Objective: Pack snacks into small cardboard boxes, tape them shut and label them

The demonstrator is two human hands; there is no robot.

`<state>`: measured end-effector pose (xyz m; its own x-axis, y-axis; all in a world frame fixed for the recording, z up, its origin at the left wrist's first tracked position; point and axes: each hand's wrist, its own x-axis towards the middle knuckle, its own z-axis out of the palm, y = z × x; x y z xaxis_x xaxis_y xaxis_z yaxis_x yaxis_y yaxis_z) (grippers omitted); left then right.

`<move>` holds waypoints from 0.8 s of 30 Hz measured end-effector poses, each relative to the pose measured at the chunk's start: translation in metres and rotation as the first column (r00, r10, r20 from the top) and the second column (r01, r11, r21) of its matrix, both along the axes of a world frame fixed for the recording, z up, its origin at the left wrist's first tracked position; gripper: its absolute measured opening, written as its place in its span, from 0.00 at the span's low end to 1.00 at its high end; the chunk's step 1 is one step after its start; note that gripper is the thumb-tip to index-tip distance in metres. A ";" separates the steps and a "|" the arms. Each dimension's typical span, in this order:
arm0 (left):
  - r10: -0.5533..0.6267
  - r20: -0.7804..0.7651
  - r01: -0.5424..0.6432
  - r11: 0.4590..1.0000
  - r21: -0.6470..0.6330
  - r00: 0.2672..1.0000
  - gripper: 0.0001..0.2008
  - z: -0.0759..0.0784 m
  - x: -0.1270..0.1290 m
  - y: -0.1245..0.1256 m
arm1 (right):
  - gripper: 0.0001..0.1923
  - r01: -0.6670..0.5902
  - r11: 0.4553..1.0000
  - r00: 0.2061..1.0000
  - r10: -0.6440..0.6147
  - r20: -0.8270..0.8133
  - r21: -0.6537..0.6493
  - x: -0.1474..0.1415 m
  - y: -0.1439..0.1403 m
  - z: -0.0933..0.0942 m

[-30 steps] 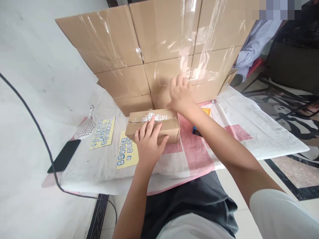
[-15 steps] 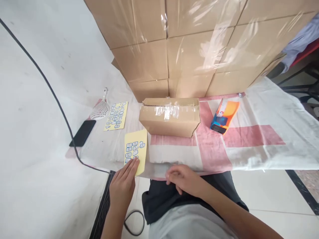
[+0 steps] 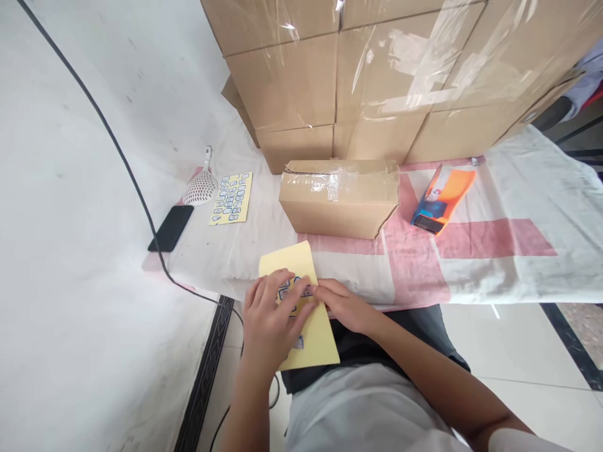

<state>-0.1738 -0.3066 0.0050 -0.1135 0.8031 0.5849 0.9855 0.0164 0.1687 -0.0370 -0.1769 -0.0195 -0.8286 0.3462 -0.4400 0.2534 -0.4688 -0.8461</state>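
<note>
A yellow sticker sheet with blue-outlined labels is tilted at the table's front edge, its lower part over my lap. My left hand lies across its printed part, fingers spread and touching the surface. Some of the labels are hidden under those fingers. At the sheet's right edge, my right hand pinches it, thumb on top and the other fingers beneath. Farther back on the left, a second yellow sticker sheet rests flat on the cloth.
Behind the sheet stands a taped cardboard box, with a wall of wrapped cartons beyond. An orange and blue package lies to the right. On the left are a white slotted skimmer, a black phone and a hanging cable.
The near sheet has moved right and toward me, off its flat place. My left hand has spread over it, and my right hand has come up to grip its right edge.
</note>
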 end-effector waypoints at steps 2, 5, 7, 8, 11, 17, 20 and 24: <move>0.039 -0.038 -0.040 0.999 -0.011 0.999 0.11 0.004 0.002 0.013 | 0.14 0.072 0.990 0.997 -0.077 0.032 0.121 0.004 0.000 0.002; 0.021 -0.098 -0.021 1.000 0.004 0.995 0.09 0.004 0.003 0.020 | 0.14 0.102 0.964 0.994 -0.110 0.016 0.245 0.007 0.005 0.006; -0.006 -0.070 0.007 1.000 0.010 0.998 0.08 0.003 0.002 0.021 | 0.17 0.047 0.963 0.999 -0.041 -0.028 0.265 0.007 0.008 0.011; -0.023 -0.024 0.024 1.000 0.008 0.999 0.07 0.003 0.001 0.021 | 0.18 0.014 0.959 0.999 -0.001 -0.048 0.282 0.007 0.009 0.013; -0.065 0.111 0.065 0.998 0.004 0.992 0.04 0.003 -0.003 0.024 | 0.18 -0.013 0.900 0.996 0.052 -0.076 0.437 0.005 0.010 0.020; -0.118 0.133 0.112 0.992 0.052 0.984 0.04 0.001 -0.011 0.024 | 0.19 0.006 0.735 0.999 0.020 -0.031 0.678 0.001 0.014 0.017; -0.101 0.232 0.044 0.971 0.237 0.967 0.05 -0.008 -0.014 0.015 | 0.20 -0.059 0.632 0.997 -0.006 0.081 0.773 -0.029 0.026 0.012; 0.150 0.631 -0.370 0.900 0.232 0.761 0.03 -0.018 -0.018 0.008 | 0.15 -0.232 0.452 0.960 -0.038 0.279 0.861 -0.092 0.042 0.017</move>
<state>-0.1914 -0.2984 -0.0134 -0.6951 0.4659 0.5475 0.6541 0.0939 0.7505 -0.1290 -0.1348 -0.0029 -0.8056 0.5803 -0.1197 0.4865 0.5325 -0.6926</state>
